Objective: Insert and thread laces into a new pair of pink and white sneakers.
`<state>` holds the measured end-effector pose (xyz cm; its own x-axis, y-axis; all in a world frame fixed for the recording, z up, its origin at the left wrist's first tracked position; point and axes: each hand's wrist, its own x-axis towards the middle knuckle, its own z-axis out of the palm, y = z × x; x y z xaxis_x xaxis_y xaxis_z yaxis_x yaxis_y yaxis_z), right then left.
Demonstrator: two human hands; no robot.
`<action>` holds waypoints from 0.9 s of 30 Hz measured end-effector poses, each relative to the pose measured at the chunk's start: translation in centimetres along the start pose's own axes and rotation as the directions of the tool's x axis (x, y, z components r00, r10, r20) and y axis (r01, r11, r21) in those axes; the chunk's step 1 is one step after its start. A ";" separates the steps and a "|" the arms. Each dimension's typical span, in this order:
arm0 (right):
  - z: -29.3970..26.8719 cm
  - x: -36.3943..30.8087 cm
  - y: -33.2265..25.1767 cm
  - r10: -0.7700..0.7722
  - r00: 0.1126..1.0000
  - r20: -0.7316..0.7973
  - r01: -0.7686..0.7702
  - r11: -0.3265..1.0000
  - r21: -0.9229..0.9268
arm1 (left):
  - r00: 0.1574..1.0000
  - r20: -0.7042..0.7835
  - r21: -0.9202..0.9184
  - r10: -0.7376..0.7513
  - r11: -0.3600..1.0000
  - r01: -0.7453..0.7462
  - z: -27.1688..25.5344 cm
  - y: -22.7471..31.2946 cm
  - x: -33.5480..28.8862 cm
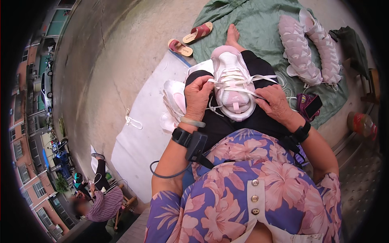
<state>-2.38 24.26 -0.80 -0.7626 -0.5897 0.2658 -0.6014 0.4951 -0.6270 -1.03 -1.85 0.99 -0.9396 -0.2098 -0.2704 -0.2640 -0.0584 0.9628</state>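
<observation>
A pink and white sneaker (pixel 234 62) rests on my lap, its toe pointing away from me. White laces (pixel 233 75) cross its front in several rows. At the shoe's left side, my left hand (pixel 197 96) pinches a white shoelace between thumb and fingers. On the opposite side my right hand (pixel 278 104) is closed on a lace stretched across the tongue. Another loose lace length (pixel 265 77) runs over my right knee. Beside my left knee lie more pink and white shoe pieces (pixel 175 95), partly hidden by my left hand and leg.
Two long rows of nested pink-white shoe pieces (pixel 298 50) lie on a green cloth (pixel 259 24). Red sandals (pixel 197 32) sit at the far left of it. A phone (pixel 313 106) is right of my knee. A loose lace (pixel 133 121) lies on white sheeting (pixel 142 93). Another person (pixel 105 202) sits lower left.
</observation>
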 end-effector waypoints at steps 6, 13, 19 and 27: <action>0.2 0.1 0.0 0.056 0.993 -0.100 -0.043 0.991 0.125 | 0.963 0.186 -0.074 -0.193 0.975 0.210 -0.1 1.0 0.6; -4.8 -3.3 1.7 0.054 0.989 -0.134 -0.058 0.998 -0.026 | 0.952 0.247 0.162 -0.181 0.976 0.144 0.8 0.8 1.2; -3.4 -3.1 0.5 0.269 0.954 0.135 -0.300 0.886 0.354 | 0.989 0.145 0.391 -0.038 0.920 -0.022 1.1 0.4 0.9; 1.9 2.3 -2.2 0.193 0.976 -0.099 -0.178 0.974 0.141 | 0.754 0.381 0.672 0.535 0.399 -0.623 5.8 1.0 -0.6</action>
<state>-2.36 20.66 -0.18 -0.8840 -0.4172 0.2109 -0.4163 0.4972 -0.7613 -2.01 3.83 2.06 -0.9328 0.1828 0.3106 0.3337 0.7637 0.5526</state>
